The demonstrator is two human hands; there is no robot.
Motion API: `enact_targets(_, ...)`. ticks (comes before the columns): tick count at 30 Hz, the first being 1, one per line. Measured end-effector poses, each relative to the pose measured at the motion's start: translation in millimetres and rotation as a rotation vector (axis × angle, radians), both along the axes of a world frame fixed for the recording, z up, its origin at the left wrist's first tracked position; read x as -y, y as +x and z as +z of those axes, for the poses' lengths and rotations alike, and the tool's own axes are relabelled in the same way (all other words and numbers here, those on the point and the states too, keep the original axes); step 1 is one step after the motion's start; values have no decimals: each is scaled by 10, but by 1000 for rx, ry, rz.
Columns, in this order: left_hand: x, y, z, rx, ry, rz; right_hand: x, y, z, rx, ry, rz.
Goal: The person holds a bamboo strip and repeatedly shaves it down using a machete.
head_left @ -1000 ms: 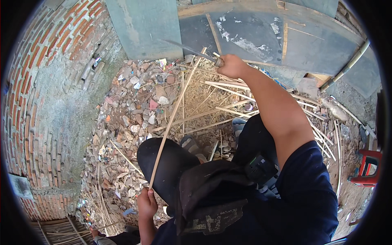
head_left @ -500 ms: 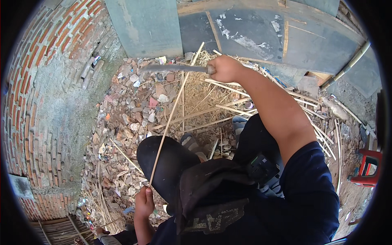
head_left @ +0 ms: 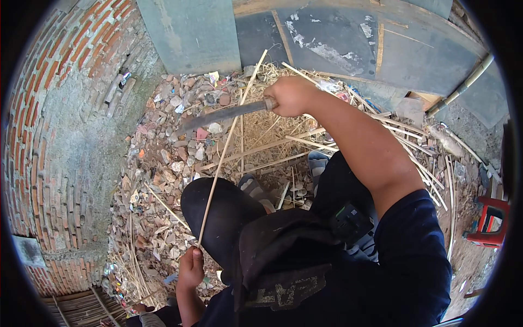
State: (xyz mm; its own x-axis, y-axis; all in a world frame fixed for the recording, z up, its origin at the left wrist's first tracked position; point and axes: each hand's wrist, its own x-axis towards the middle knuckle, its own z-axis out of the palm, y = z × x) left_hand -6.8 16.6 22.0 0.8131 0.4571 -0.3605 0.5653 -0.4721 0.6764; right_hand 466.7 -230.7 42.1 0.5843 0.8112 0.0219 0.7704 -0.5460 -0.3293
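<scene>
My left hand (head_left: 190,267), closed at the lower left, grips the near end of a long thin bamboo strip (head_left: 219,166). The strip slants up and away across my left knee. Farther off, my right hand (head_left: 293,96) is wrapped round the handle of a machete (head_left: 220,115). Its broad grey blade points left and slightly toward me, crossing the strip in its far part. Whether the edge touches the strip I cannot tell. Below the blade lies a heap of fine bamboo shavings (head_left: 267,131).
Split bamboo strips (head_left: 400,131) lie at right, near a red plastic stool (head_left: 488,223). Rubble (head_left: 169,163) covers the ground beside a brick wall (head_left: 60,163). Grey panels (head_left: 321,38) stand at the far side. Another person's hand (head_left: 140,308) shows at lower left.
The machete has swung toward me, its tip dropping lower left from a nearly level position. My right hand has moved slightly left and nearer. My left hand keeps its hold on the strip.
</scene>
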Motion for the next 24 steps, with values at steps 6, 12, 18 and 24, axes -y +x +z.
enact_targets(6,-28,58,-9,53,140,-73,303,619,-501,-187,177,-318)
enact_targets(12,49,74,112,38,56,-46,262,273,-130,-124,72,-177)
enact_targets(18,1,56,14,42,16,-45,293,299,-160,-110,96,-142)
enact_targets(24,62,59,46,97,8,9,363,431,-197,-72,200,-300)
